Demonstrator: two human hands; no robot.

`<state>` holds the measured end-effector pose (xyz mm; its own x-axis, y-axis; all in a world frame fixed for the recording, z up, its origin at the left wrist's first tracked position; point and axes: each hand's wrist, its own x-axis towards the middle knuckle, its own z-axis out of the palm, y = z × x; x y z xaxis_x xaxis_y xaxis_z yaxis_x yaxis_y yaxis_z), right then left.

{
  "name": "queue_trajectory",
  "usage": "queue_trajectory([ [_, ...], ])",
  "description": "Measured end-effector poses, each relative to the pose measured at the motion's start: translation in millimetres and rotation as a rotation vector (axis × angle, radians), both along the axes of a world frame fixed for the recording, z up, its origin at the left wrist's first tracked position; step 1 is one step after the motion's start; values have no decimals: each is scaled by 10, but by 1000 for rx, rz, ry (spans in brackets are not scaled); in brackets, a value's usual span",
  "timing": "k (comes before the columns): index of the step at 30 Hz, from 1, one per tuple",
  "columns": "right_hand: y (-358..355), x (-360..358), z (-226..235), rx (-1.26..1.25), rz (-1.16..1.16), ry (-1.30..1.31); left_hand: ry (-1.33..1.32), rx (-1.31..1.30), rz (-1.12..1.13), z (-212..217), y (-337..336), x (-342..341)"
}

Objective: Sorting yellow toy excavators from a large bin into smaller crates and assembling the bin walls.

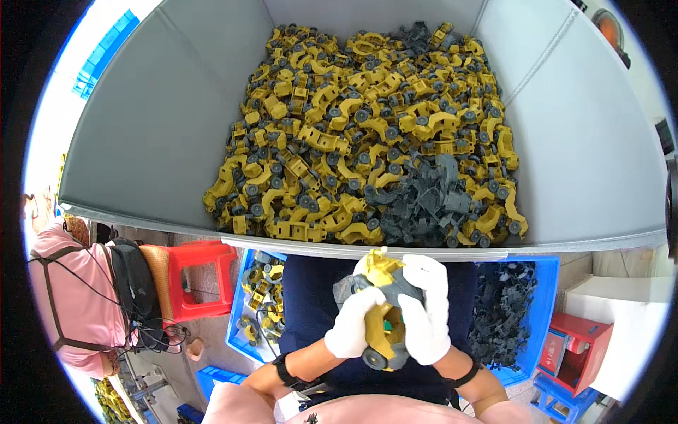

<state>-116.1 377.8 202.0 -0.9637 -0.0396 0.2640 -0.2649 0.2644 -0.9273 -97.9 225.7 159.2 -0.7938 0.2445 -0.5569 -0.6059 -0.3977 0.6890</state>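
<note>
Both my hands wear white gloves and meet in front of my lap, below the front edge of a big grey bin (155, 127). Between them is a yellow toy car body (383, 339) with dark grey wheels and a dark grey part across its middle. My left hand (351, 326) wraps its left side. The fingers of my right hand (428, 311) close round its right side and press near the grey part. A small green spot shows inside the body's opening. My gloves cover part of the toy.
Many yellow toy car bodies (325, 141) with wheels fill the bin, with a heap of dark grey parts (427, 201) on top. Blue crates stand either side of me, holding yellow bodies (261, 290) and dark parts (501, 311). A red stool (201, 283) and another person (78, 304) are at left.
</note>
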Motion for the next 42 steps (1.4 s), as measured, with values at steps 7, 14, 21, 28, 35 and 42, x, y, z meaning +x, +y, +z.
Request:
queue_trajectory([
  [7,-169,-185,-196,-59,69,-87,-223,174,333,182,172,-211],
  [14,-308,-112,-322,-34,50,-228,-406,241,225,301,-75,-291],
  [21,-609,100,-286,-40,156,-271,-265,442,316,145,-617,102],
  [28,-584,194,-410,93,297,-228,-92,379,637,-497,-1663,770],
  [35,-688,319,-348,175,343,-326,-455,162,1070,-3025,-3142,1808],
  [42,-729,352,-246,342,312,-384,-681,298,1356,-3593,-2816,1287],
])
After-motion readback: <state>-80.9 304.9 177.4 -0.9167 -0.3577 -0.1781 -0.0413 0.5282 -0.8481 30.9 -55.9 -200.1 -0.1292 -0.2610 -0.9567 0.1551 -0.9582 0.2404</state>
